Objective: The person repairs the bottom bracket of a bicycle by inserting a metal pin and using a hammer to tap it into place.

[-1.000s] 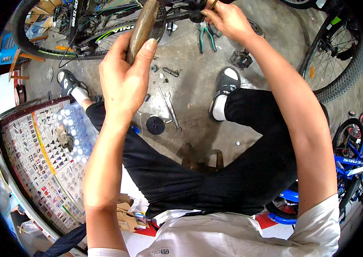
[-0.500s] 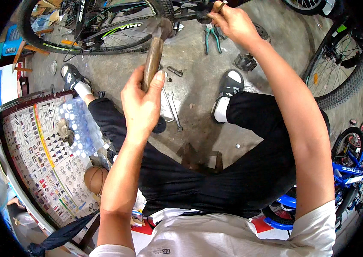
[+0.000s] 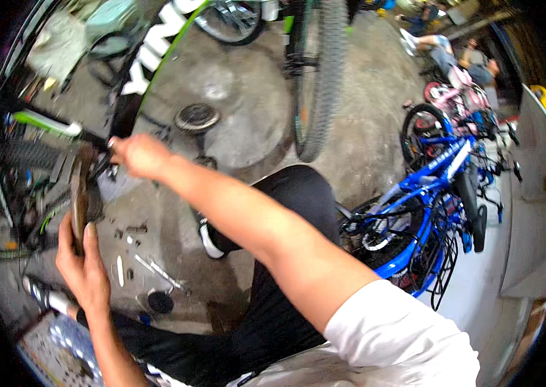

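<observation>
My left hand (image 3: 83,261) is closed round the worn wooden handle of a hammer (image 3: 80,197), at left, below the bike's crank area. My right hand (image 3: 139,156) reaches to the black bicycle frame (image 3: 130,113) with green edging and white lettering, its fingers pinched on a small part at the bottom of that frame, too blurred to name. Below lie a wrench (image 3: 163,274), small loose parts and a black disc (image 3: 160,300) on the concrete floor.
An upright tyre (image 3: 315,116) stands ahead; a chainring (image 3: 197,117) lies on the floor. Blue bicycles (image 3: 415,213) and pink ones (image 3: 453,97) crowd the right beside a pale board (image 3: 531,213). Another person (image 3: 447,55) is low at the far right back.
The view has swung to the right, bringing in more bikes and a person. The hammer earlier dipped away from the bike and remains in my left hand; my right hand stays at the frame.
</observation>
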The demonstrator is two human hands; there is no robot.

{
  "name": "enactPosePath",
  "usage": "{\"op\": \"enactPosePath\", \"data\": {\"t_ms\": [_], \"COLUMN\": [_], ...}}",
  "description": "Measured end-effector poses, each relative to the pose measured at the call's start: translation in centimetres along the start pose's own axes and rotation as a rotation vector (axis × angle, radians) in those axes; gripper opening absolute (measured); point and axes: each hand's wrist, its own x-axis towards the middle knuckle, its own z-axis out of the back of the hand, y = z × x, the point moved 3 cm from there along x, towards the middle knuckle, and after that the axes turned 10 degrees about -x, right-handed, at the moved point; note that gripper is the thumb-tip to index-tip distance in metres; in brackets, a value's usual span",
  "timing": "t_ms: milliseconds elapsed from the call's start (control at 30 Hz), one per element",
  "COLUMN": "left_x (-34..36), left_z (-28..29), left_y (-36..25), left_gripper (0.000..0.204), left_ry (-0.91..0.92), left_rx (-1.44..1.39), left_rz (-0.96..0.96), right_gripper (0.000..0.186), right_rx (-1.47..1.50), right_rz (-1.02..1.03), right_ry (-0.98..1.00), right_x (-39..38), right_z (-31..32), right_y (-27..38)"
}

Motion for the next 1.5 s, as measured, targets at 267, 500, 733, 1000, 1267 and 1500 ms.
{"op": "enactPosePath", "data": {"t_ms": [267,500,733,1000,1267,1500], "left_x": [0.9,4.2,5.0,4.2,4.0,3.1], "left_z": [-2.8,-0.8,-2.9,-2.5,-1.7,-1.8], "left_y": [-3.0,-5.3,-3.3,-4.7,-3.0,-4.0], "left_gripper": [0.04,0.033,0.035,0.034,0.035,0.036], "left_ry": [0.022,0.001,0.185,0.107,0.101,-0.02], "left_rx": [-0.037,0.075,0.262,0.172,0.215,0.083], "left_rz": [0.061,-0.231,-0.32,-0.413,-0.341,-0.514], "right_gripper": [0.023,0.026,0.024,0.021,0.039,0.022], "right_rx": [0.055,-0.061,-0.039,-0.084,-0.119,-0.109], "right_rz": [0.042,0.106,0.118,0.103,0.149,0.306], "right_ry": [-0.049,-0.182,-0.223,-0.171,-0.109,-0.127], "right_x": [-2.9,-1.2,-1.3,-1.2,-0.8,-0.3], "right_z": [2.7,2.6,1.9,1.9,2.3,2.1], "right_y": [-3.1,-2.6,-3.2,-2.8,-1.9,-3.5]}}
